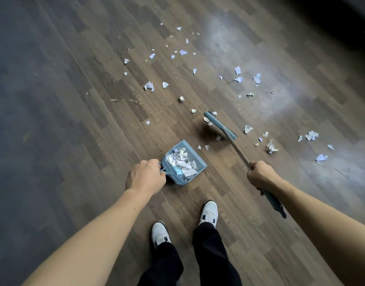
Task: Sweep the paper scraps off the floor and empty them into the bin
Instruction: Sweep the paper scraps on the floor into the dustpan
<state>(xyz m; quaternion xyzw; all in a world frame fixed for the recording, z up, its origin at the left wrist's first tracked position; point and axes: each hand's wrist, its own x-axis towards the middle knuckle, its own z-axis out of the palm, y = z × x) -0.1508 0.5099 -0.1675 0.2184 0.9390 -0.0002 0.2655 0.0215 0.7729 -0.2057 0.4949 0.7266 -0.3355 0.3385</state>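
My left hand (145,175) grips the handle of a blue dustpan (196,159) that holds a heap of white paper scraps (182,161). My right hand (260,175) grips the metal shaft of a blue broom, whose head (217,124) sits over the floor ahead of the pan. Several white and pale blue paper scraps (238,70) lie scattered on the wooden floor, from the far middle to the right, with a few close to the broom head. No bin is in view.
Dark wood-plank floor (84,120) all round, with a bright glare patch at the upper right. My two feet in white sneakers (208,213) stand just behind the dustpan. A dark edge runs along the top right corner.
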